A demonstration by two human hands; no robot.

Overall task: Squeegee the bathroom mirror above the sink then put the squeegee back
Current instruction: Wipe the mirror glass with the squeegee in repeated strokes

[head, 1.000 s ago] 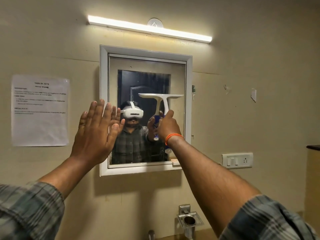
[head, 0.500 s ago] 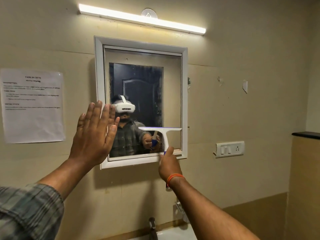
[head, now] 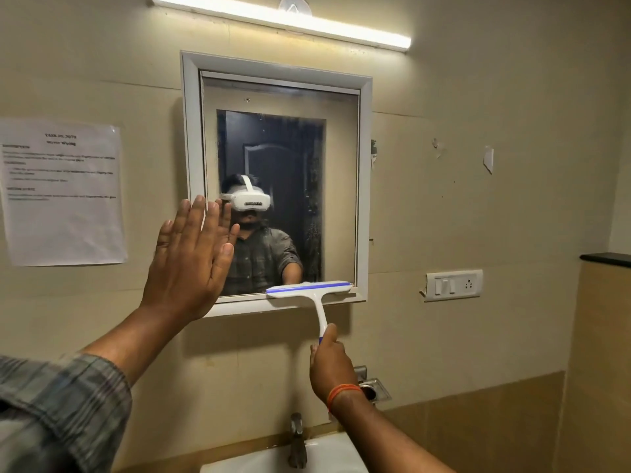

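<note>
Now our right hand [head: 333, 365] grips the squeegee [head: 312, 291] at the mirror [head: 341, 186] bottom edge; our left hand [head: 189, 257], open and empty, braces beside the frame.

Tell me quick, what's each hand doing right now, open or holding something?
Left hand: open, fingers spread flat by the mirror frame's left edge, holding nothing.
Right hand: closed around the squeegee handle, blade at the mirror's bottom edge.

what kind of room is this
Most likely a small bathroom: a white-framed wall mirror hangs above a white ceramic sink with a metal tap, and a long tube light runs above the mirror.
</note>
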